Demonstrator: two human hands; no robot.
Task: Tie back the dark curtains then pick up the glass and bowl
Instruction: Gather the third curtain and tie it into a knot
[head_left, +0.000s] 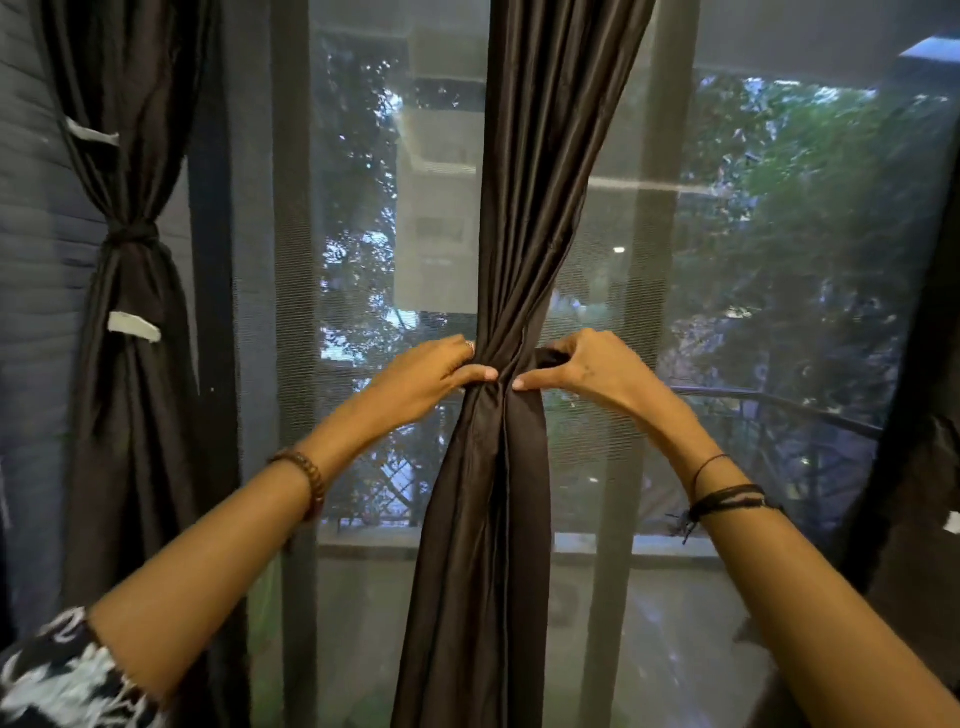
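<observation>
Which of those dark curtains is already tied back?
The left curtain, by the wall: a dark band cinches it at its waist. The middle curtain is only bunched, held by the left hand and right hand.

Tall glazed window (769, 260) behind sheer mesh screen (363, 467), dark vertical frames (213, 260). Outside: green trees (810, 270), pale building (436, 218), balcony railing (779, 410), wet-looking balcony floor (670, 623). Dim daylight. Bluish ribbed wall panel (36, 260) far left.
</observation>
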